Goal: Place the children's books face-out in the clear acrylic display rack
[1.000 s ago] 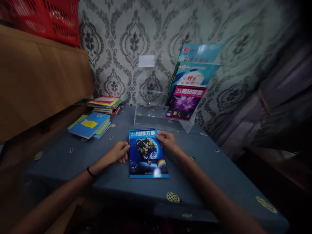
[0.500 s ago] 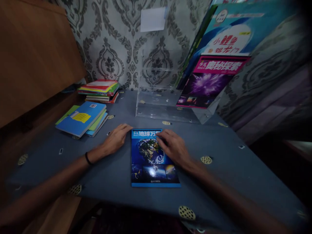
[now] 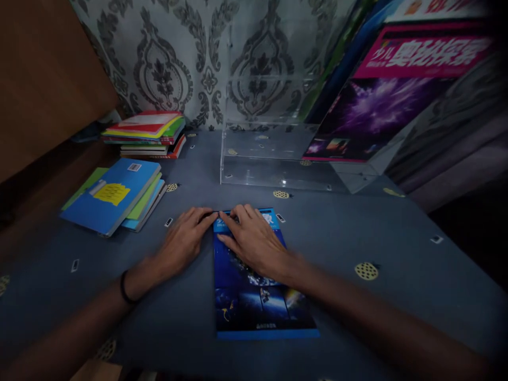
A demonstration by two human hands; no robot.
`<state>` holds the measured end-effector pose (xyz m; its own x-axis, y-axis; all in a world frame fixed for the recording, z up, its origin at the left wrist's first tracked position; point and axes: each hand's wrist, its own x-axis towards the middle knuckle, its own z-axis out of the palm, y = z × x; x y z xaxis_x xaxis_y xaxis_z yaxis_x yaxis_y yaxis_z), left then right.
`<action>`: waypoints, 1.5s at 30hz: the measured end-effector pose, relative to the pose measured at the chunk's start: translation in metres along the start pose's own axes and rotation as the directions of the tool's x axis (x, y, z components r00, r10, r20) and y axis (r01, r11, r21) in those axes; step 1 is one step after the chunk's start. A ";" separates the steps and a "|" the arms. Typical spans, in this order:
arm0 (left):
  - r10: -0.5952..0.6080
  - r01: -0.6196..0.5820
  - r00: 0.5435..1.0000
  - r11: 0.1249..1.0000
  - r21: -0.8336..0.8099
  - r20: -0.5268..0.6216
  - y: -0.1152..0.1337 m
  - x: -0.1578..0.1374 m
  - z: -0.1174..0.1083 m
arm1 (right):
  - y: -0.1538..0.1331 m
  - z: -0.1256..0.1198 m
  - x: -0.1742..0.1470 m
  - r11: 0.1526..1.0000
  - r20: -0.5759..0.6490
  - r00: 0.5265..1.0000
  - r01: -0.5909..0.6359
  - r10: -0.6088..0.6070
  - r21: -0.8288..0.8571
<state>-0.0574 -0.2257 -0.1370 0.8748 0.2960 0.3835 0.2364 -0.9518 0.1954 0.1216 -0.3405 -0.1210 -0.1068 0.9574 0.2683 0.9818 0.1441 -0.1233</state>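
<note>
A blue book [image 3: 265, 309] with a globe and space pictures on its cover lies closed and flat in front of me. My right hand [image 3: 256, 241] rests across its upper half, fingers outstretched, the index fingertip at the top left corner. It covers much of the title and globe. Just left of the book is my left hand [image 3: 184, 241], palm down with fingers stretched out; its fingertips touch the same corner and meet the right index finger. A dark band [image 3: 126, 287] circles my left wrist.
A clear acrylic rack [image 3: 254, 172] stands at the back, holding a pink and purple book [image 3: 373, 106] and others on its right. On the left are a blue book [image 3: 130, 196] atop several others and a further book stack [image 3: 145, 129]. Grey patterned cloth [image 3: 337, 227] covers the table.
My right hand has slid left across the cover to the top left corner. My left fingertips stay by that corner. The view has moved closer to the table.
</note>
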 end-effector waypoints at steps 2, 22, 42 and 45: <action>0.004 -0.004 1.000 1.000 0.010 0.014 0.002 0.001 0.000 | 0.000 0.000 0.000 1.000 0.006 1.000 -0.001 0.001 -0.001; -0.069 -0.049 0.942 0.940 0.336 0.329 0.027 0.040 -0.017 | -0.002 -0.008 -0.007 0.994 -0.018 0.998 -0.064 0.063 -0.091; 0.028 -0.155 0.926 0.938 0.311 0.376 0.047 0.061 -0.014 | 0.032 -0.014 -0.032 0.978 -0.063 0.988 -0.128 0.140 0.167; 0.045 -0.151 0.929 0.953 0.263 0.368 0.047 0.064 -0.015 | 0.048 -0.014 -0.047 0.933 -0.148 0.967 -0.148 0.205 0.329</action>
<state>0.0034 -0.2507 -0.0899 0.9788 0.2022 0.0331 0.2046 -0.9728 -0.1085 0.1763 -0.3816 -0.1261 0.1215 0.9188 0.3755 0.8798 0.0755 -0.4693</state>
